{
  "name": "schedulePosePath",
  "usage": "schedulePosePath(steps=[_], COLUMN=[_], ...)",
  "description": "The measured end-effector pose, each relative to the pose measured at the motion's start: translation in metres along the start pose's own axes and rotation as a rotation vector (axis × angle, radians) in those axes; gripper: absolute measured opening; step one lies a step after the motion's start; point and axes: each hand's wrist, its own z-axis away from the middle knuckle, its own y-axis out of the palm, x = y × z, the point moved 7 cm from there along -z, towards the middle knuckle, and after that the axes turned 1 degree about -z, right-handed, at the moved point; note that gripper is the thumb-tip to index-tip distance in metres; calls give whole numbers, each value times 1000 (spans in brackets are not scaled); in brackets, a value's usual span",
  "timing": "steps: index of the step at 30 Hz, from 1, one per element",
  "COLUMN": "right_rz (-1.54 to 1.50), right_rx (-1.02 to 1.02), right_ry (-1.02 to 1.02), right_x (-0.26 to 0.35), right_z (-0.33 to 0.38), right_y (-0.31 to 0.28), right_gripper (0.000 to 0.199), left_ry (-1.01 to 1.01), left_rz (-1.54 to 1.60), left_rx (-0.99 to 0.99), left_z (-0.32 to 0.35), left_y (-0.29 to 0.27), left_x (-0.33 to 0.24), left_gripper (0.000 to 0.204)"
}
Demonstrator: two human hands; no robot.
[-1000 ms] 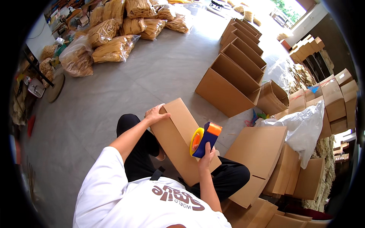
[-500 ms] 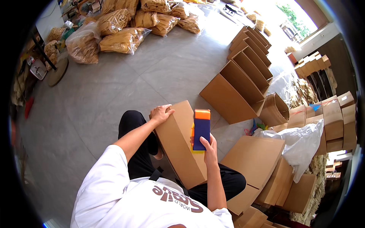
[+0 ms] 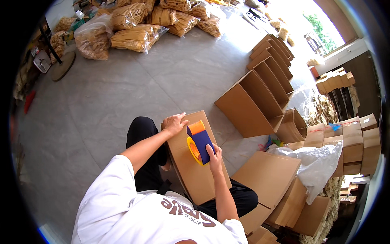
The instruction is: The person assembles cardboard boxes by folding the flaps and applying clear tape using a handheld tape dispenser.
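Note:
A closed brown cardboard box (image 3: 197, 162) stands tilted between my legs, its broad face turned up. My left hand (image 3: 174, 124) grips the box at its far left corner, with the fingers at the far edge. In my right hand (image 3: 215, 156) is a tape dispenser (image 3: 202, 143), with a dark blue body, an orange end and a yellow ring at its left side. I hold it over the box's upper face, its orange end pointing away from me. Whether it touches the cardboard I cannot tell. My right fingertips are hidden behind the dispenser.
Open upright cartons (image 3: 248, 103) stand in a row at the far right. Flattened cardboard (image 3: 266, 175) lies by my right knee, near clear plastic sheeting (image 3: 317, 164) and stacked boxes (image 3: 352, 140). Plastic-wrapped bundles (image 3: 138, 38) are piled at the far left.
The box has turned so that its broad face shows more. My right hand has brought the tape dispenser left over it and tilted it, revealing the yellow ring. My left hand stays at the corner.

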Motion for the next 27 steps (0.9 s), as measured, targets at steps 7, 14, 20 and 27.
schedulePosePath(steps=[7, 14, 20, 27], right_rz=[-67, -93, -11, -57], right_rx=[-8, 11, 17, -1], right_ry=[-22, -40, -71, -17], right_x=[-13, -4, 0, 12], right_z=[7, 5, 1, 3], right_y=[-11, 2, 2, 9], right_gripper=[33, 35, 34, 31], left_ry=[87, -520, -478, -406], left_rz=[608, 1148, 1279, 1214], left_rx=[-76, 688, 657, 571], left_z=[-14, 21, 20, 14], left_y=[-24, 18, 24, 13], left_x=[-16, -8, -15, -14], left_gripper=[71, 39, 28, 20])
